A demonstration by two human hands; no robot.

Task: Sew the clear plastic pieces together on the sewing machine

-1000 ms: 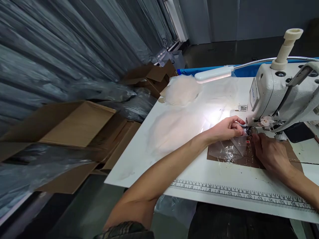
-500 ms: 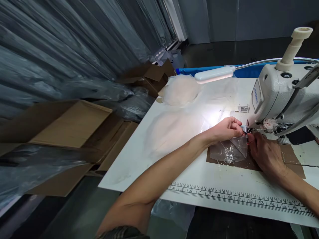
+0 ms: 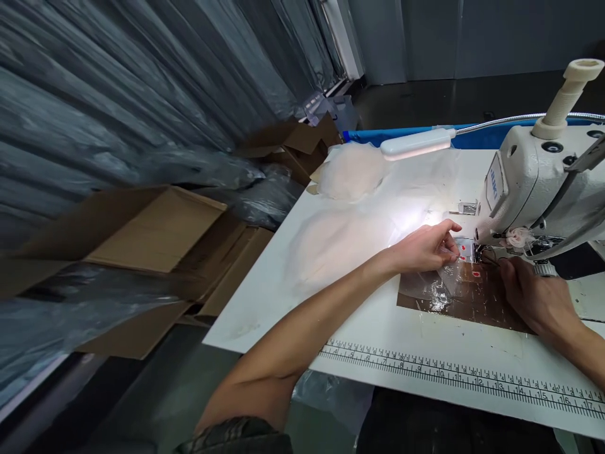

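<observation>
Left hand (image 3: 428, 248) pinches sheer whitish sheet (image 3: 447, 282), best kept flat, white metal sewing machine (image 3: 524, 183) at three o'clock; right hand (image 3: 539, 296), grip unclear.

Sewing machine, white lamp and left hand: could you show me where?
Sewing machine (image 3: 546, 176), head view: its white casing.
White lamp (image 3: 418, 144), head view: its bar's middle.
Left hand (image 3: 428, 246), head view: back of hand.

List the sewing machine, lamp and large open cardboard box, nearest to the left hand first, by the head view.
1. Sewing machine, just right of the left hand.
2. Lamp, beyond the hand.
3. Large open cardboard box, left of the table.
</observation>
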